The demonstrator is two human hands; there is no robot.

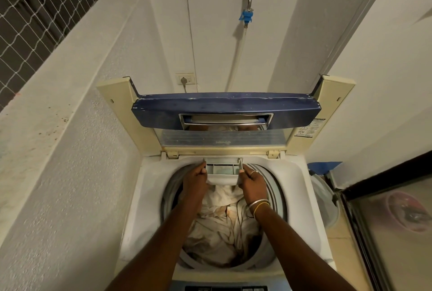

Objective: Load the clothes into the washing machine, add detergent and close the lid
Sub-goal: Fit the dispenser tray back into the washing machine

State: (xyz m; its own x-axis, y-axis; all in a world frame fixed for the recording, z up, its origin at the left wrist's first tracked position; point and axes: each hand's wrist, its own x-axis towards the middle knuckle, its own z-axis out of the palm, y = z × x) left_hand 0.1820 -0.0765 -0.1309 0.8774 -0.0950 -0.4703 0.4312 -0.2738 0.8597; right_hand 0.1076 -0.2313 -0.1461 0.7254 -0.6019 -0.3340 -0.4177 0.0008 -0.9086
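Note:
A top-loading washing machine (145, 197) stands open, its folded lid (224, 113) with a blue panel raised against the wall. Pale, crumpled clothes (222, 227) fill the drum. At the drum's far rim a white detergent drawer (223, 175) is pulled out over the clothes. My left hand (195, 179) grips the drawer's left side with curled fingers. My right hand (252, 182) grips its right side, thumb on the top edge. No detergent container is in view.
White walls close in on the left and behind. A tap with a blue fitting and white hose (246, 16) hangs above the machine, a wall socket (185, 79) beside it. A reflective door (392, 232) stands at right, with covered items (323, 188) wedged beside the machine.

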